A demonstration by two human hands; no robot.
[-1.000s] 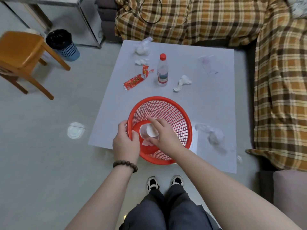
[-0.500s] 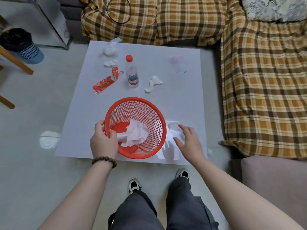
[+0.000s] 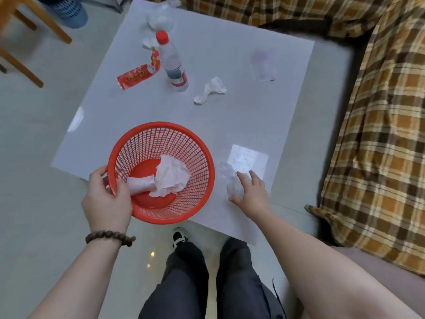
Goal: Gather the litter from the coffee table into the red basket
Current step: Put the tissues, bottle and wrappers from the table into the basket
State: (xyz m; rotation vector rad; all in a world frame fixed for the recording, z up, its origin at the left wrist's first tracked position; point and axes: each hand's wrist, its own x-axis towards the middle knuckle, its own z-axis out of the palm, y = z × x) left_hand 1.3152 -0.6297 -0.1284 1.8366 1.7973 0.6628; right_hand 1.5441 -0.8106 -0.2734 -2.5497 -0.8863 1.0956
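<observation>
The red basket (image 3: 190, 143) sits at the near edge of the white coffee table (image 3: 241, 116), and my left hand (image 3: 107, 201) grips its left rim. Inside lie a crumpled tissue (image 3: 171, 176) and a small paper cup (image 3: 140, 184). My right hand (image 3: 249, 192) rests on a crumpled clear plastic wrap (image 3: 231, 180) to the right of the basket, fingers curled over it. Farther back lie a twisted tissue (image 3: 210, 90), a red snack wrapper (image 3: 138, 74), a water bottle (image 3: 172, 61), a clear plastic bag (image 3: 263, 65) and more tissue and plastic (image 3: 158, 18).
A flat white paper sheet (image 3: 249, 157) lies just beyond my right hand. A plaid-covered sofa (image 3: 379, 111) runs along the right and back. A wooden chair (image 3: 27, 31) and a blue bin (image 3: 69, 10) stand at the far left. My legs are below the table edge.
One second ago my right hand was in the basket with the paper cup. It let go, moved right, and now closes over the clear plastic wrap. The left hand stays on the rim.
</observation>
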